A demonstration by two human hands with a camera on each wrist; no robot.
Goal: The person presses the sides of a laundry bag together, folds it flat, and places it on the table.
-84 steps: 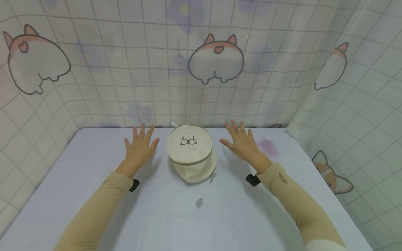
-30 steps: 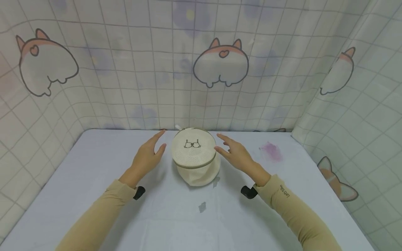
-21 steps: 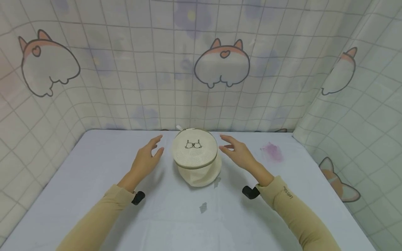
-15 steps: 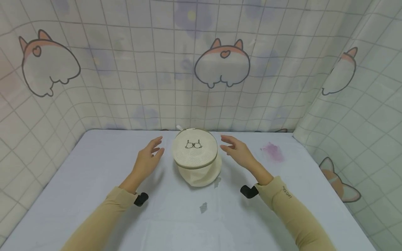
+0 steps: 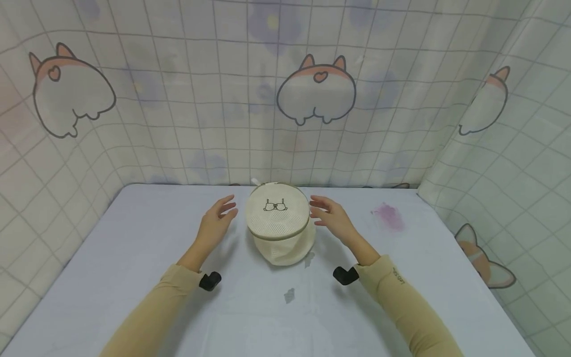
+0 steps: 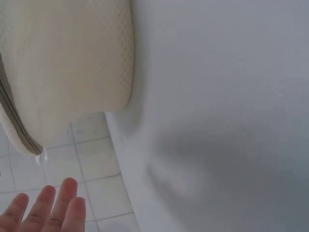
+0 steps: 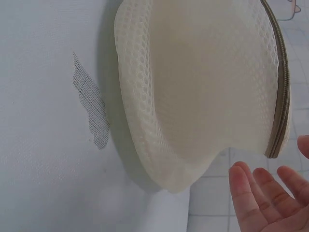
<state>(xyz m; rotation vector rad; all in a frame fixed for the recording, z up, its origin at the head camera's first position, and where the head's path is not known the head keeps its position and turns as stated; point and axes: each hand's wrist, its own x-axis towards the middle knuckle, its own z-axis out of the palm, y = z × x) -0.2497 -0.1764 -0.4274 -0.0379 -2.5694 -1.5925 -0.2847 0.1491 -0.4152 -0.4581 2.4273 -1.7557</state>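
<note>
A cream mesh laundry bag [image 5: 276, 223] stands at the back of the table, a small bra drawing on its round lid. Around the lid's rim runs a brownish zipper [image 7: 281, 87]. My left hand [image 5: 215, 224] is raised to the left of the bag, its fingers loosely bent and apart from it. On the other side, my right hand [image 5: 333, 218] hovers with relaxed fingers very near the lid's right edge. Both wrist views show a gap between the fingers and the mesh. Neither hand holds anything.
The white tabletop [image 5: 250, 317] has grey patches [image 5: 289, 296] in front of the bag and a pink stain [image 5: 389, 216] at the right. A checked curtain [image 5: 223, 124] with corgi prints hangs behind the table and along both sides.
Both hands have come inward from spread-out, straight-fingered poses to either side of the bag, and their fingers have bent a little. The bag stays in place on the table; the view has shifted slightly.
</note>
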